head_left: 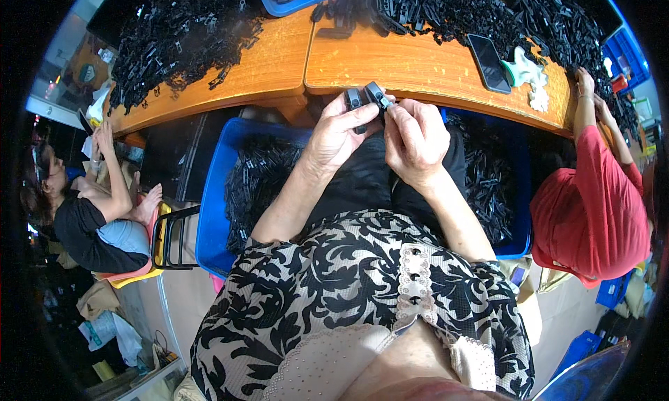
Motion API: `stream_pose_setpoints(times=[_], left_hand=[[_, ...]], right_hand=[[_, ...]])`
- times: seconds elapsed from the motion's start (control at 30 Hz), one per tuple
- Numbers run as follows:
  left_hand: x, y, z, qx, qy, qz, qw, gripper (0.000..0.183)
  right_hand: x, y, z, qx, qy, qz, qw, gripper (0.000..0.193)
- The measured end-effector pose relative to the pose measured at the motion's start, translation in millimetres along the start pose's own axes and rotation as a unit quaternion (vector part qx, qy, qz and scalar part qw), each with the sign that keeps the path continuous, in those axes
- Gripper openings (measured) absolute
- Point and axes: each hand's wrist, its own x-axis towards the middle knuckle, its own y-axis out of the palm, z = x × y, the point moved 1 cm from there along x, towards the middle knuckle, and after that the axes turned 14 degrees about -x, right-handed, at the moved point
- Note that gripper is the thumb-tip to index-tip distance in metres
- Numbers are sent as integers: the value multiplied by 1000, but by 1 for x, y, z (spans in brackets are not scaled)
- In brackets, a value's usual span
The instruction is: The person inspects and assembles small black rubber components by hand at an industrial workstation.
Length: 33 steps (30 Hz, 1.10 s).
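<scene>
My left hand [333,137] is closed on a small black plastic clip-like part [354,100], held upright by the thumb and fingers. A second black plastic part [376,94] stands close beside it, between my two hands. My right hand [418,137] is closed too, with thumb and forefinger pinched at the lower end of that second part. Both hands are just off the near edge of the wooden table [390,63], above my lap. Exactly what lies under the right fingertips is hidden.
Heaps of black plastic parts [181,45] cover the table's far side. A phone [490,63] and white gloves [527,73] lie at right. Blue bins [212,213] of black parts flank my lap. One person [101,220] sits at left, another in red [592,206] at right.
</scene>
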Motion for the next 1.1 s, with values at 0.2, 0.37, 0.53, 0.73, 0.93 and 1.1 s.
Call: stream_pose_setpoints(times=[0.2,0.37,0.53,0.73,0.93,1.1], left_hand=[[-2,2,1,42,38,-15,998,30],[-6,1,-10,59,-5,-111,992,17],[-8,0,-9,49,-44,-144,987,16],[-8,-15,-13,10,-124,-64,990,14],[-11,-19,-16,54,-130,-79,987,16],[-15,11,-14,134,-95,-109,980,22]], right_hand=[[0,-3,-1,11,23,8,1000,23],[11,-6,-15,144,55,94,984,25],[17,-8,-17,160,-24,145,976,25],[17,-8,-20,136,-81,171,972,26],[8,-7,-18,64,-123,167,976,31],[4,-8,-26,77,-69,179,978,32]])
